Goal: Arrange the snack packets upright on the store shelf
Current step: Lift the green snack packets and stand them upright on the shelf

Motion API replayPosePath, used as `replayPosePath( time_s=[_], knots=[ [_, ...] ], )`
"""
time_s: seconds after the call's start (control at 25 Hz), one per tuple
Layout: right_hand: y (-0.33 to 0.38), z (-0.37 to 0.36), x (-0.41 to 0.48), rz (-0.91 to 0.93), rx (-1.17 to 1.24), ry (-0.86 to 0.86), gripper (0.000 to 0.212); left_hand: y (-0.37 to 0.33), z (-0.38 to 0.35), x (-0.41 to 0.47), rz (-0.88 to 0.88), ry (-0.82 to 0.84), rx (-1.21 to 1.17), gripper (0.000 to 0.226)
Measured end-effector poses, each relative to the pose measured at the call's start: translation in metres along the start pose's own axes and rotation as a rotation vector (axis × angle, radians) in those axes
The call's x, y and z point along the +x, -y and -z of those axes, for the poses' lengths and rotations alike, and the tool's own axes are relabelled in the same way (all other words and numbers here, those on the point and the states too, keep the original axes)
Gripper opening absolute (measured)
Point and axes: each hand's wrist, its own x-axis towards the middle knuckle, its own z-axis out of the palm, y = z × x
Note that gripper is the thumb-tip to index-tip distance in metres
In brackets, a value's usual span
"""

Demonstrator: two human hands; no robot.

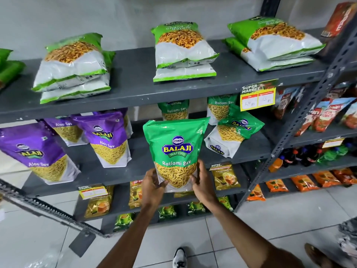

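Observation:
A green Ratlami Sev packet (174, 147) stands upright at the front edge of the middle shelf (139, 167). My left hand (153, 185) grips its lower left corner and my right hand (201, 180) grips its lower right side. Two more green Ratlami Sev packets (174, 110) stand upright behind it, and another (234, 130) leans tilted to the right. Purple Aloo Sev packets (108, 138) stand on the left of the same shelf. On the top shelf (135, 82), green and white packets (72, 64) lie flat in stacks.
A yellow price tag (257, 96) hangs on the top shelf's edge. Tea packets (98, 204) fill the lower shelves. A neighbouring rack on the right holds red packets (328, 115), bottles (301, 155) and orange packets (303, 182). My shoe (179, 257) rests on the tiled floor.

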Motion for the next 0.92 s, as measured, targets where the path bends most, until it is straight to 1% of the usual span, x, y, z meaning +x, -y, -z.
replayPosePath(
  time_s=[0.12, 0.24, 0.4, 0.52, 0.6, 0.64, 0.68, 0.72, 0.76, 0.8, 0.84, 0.88, 0.92],
  knots=[
    [0.002, -0.01, 0.044, 0.003, -0.055, -0.016, 0.062, -0.001, -0.01, 0.052, -0.017, -0.021, 0.027, 0.045],
    [-0.003, -0.02, 0.091, 0.008, -0.057, -0.027, 0.056, 0.006, -0.021, 0.103, -0.024, -0.002, 0.074, 0.044],
    [-0.015, -0.032, 0.12, 0.0, -0.104, -0.042, 0.052, 0.021, -0.032, 0.133, -0.071, 0.032, 0.128, 0.048],
    [-0.019, -0.037, 0.126, -0.001, -0.091, -0.04, 0.049, 0.027, -0.035, 0.143, -0.05, 0.035, 0.109, 0.047],
    [-0.02, -0.035, 0.127, -0.005, -0.07, 0.004, 0.056, 0.025, -0.035, 0.145, -0.047, 0.063, 0.089, 0.048],
    [-0.02, -0.033, 0.125, -0.006, -0.058, 0.021, 0.062, 0.025, -0.036, 0.14, -0.072, 0.048, 0.107, 0.053],
    [-0.022, -0.029, 0.119, 0.011, -0.046, 0.011, 0.068, 0.028, -0.038, 0.131, -0.1, -0.01, 0.138, 0.063],
    [-0.024, -0.023, 0.113, 0.048, -0.044, -0.047, 0.07, 0.032, -0.043, 0.117, -0.111, -0.102, 0.146, 0.073],
    [-0.026, -0.015, 0.107, 0.101, -0.054, -0.149, 0.069, 0.035, -0.05, 0.099, -0.125, -0.183, 0.143, 0.075],
    [-0.029, -0.004, 0.102, 0.155, -0.078, -0.272, 0.066, 0.035, -0.06, 0.08, -0.176, -0.209, 0.148, 0.068],
    [-0.032, 0.01, 0.102, 0.191, -0.102, -0.393, 0.062, 0.031, -0.074, 0.064, -0.279, -0.155, 0.166, 0.058],
    [-0.035, 0.025, 0.105, 0.191, -0.115, -0.49, 0.058, 0.025, -0.089, 0.055, -0.401, -0.045, 0.193, 0.048],
    [-0.037, 0.039, 0.109, 0.151, -0.109, -0.559, 0.055, 0.016, -0.106, 0.054, -0.494, 0.067, 0.211, 0.038]
  ],
)
